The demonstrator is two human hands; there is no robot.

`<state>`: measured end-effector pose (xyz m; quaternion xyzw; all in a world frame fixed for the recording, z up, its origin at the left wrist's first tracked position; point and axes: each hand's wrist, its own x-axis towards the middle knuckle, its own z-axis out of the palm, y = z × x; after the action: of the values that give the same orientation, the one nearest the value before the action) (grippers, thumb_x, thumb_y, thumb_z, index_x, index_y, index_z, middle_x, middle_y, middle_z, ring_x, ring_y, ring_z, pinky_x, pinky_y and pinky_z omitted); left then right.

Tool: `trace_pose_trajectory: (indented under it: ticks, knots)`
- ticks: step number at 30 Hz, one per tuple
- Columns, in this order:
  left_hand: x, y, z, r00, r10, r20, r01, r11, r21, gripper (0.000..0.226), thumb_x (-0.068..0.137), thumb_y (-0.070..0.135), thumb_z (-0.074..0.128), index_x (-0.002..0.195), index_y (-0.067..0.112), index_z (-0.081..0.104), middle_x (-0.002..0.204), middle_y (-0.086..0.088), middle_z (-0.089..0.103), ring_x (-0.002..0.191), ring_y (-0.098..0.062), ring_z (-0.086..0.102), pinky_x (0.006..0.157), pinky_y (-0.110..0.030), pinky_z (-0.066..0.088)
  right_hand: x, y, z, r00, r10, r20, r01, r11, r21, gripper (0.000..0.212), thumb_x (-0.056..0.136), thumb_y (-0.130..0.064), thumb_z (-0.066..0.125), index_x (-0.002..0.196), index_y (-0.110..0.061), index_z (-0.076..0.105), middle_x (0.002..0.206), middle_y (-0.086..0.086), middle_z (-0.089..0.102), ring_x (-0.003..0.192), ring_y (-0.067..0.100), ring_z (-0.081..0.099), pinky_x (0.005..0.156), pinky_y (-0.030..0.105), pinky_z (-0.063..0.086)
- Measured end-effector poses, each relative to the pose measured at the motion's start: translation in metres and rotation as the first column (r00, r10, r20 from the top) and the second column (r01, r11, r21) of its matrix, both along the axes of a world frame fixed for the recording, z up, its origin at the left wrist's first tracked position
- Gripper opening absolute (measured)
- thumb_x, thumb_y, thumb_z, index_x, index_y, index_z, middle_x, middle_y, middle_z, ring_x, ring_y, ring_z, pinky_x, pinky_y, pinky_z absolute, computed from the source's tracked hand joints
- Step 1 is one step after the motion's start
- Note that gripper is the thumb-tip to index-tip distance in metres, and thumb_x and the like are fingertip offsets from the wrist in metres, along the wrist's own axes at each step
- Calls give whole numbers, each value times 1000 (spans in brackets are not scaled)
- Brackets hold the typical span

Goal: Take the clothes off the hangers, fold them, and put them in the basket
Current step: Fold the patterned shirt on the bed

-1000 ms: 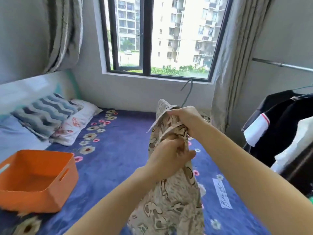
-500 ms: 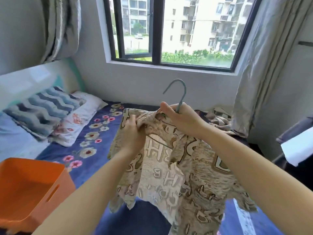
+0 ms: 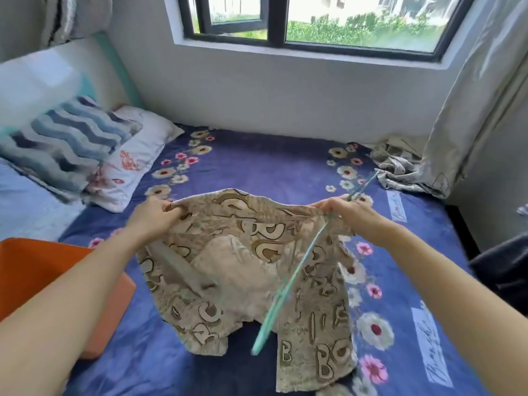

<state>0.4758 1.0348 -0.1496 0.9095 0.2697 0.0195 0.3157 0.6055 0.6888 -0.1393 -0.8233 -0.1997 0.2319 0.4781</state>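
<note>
A beige shirt point(image 3: 245, 270) printed with brown letters hangs spread out over the bed. My left hand point(image 3: 154, 217) pinches its top left edge. My right hand point(image 3: 347, 211) grips the top right edge together with a pale green hanger point(image 3: 288, 284), which is blurred and slants down across the front of the shirt; its hook pokes out past my right hand toward the far right. The orange basket point(image 3: 25, 270) sits on the bed at the lower left, partly hidden by my left forearm.
The bed point(image 3: 265, 170) has a dark blue flowered cover. Pillows point(image 3: 80, 155) lie at its left end. A crumpled beige cloth point(image 3: 400, 167) lies by the curtain point(image 3: 474, 110) at the far right. Dark clothing point(image 3: 503, 270) shows at the right edge.
My hands moved apart and down, spreading the shirt wide over the bed. The hanger has come out of the collar and now slants across the shirt. The view tilted downward.
</note>
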Motion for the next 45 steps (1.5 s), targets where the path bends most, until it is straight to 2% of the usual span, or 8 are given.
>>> trace_pose_trajectory:
  ticks: [5, 8, 12, 18, 26, 35, 41, 45]
  knots:
    - [25, -24, -60, 996, -32, 87, 38, 997, -65, 24, 95, 11, 51, 98, 26, 70, 92, -1, 71, 87, -24, 63, 72, -34, 45, 19, 6, -29, 934, -162, -319, 249, 934, 255, 68, 104, -39, 22, 77, -13, 80, 95, 11, 76, 97, 24, 69, 85, 32, 39]
    - [43, -49, -94, 993, 92, 74, -80, 984, -157, 34, 95, 7, 45, 117, 21, 66, 119, -4, 66, 112, -29, 57, 88, -37, 44, 37, -1, -34, 828, -335, -450, 518, 764, 384, 76, 105, -36, 23, 53, -11, 72, 55, 10, 65, 53, 17, 64, 70, 30, 45]
    - [56, -79, -134, 991, 135, -7, -133, 963, -234, 32, 92, 5, 41, 111, 19, 63, 111, -4, 64, 102, -27, 52, 81, -35, 41, 61, -49, -84, 600, -692, -401, 775, 627, 77, 44, 101, -36, 43, 65, -11, 48, 33, -5, 43, 27, 10, 37, 48, 29, 41]
    - [69, -115, -162, 989, 148, 17, -137, 945, -298, 32, 88, 5, 37, 106, 20, 59, 100, -1, 62, 95, -29, 54, 81, -42, 46, 60, -133, -192, 682, -729, -58, 577, 585, -570, 32, 95, -26, 51, 72, -4, 50, 96, 23, 55, 101, 34, 57, 86, 37, 45]
    - [63, -128, -161, 975, 199, 99, -149, 915, -375, 29, 84, 0, 42, 82, 24, 60, 84, 12, 62, 78, -12, 51, 71, -31, 41, 87, -194, -234, 500, -859, 111, 658, 293, -694, 53, 82, -45, 67, 107, 2, 62, 115, 22, 61, 120, 39, 49, 101, 49, 36]
    - [56, -126, -96, 986, 89, 138, -9, 869, -494, 37, 69, -15, 35, 67, 15, 55, 63, -7, 42, 50, -13, 38, 45, -20, 30, 80, -13, -164, 970, -193, -146, 176, 977, -120, 29, 84, -4, 65, 110, -16, 68, 111, 0, 67, 104, 12, 61, 75, 23, 48]
    - [56, -112, 2, 909, -97, 405, 304, 819, -486, 39, 56, -8, 38, 56, 25, 58, 57, 7, 46, 54, -6, 40, 50, -18, 33, 58, 75, -65, 898, 398, -189, -401, 916, 22, 73, 70, -6, 68, 136, -32, 53, 130, -6, 61, 122, 16, 55, 98, 30, 46]
    - [52, -102, 54, 791, -46, 609, 382, 816, -434, 41, 73, -12, 46, 73, 25, 63, 71, 0, 54, 64, -12, 50, 59, -22, 42, 30, 100, -16, 823, 537, -185, -537, 842, 55, 36, 75, 2, 71, 97, -25, 63, 75, -15, 68, 66, 2, 64, 56, 18, 49]
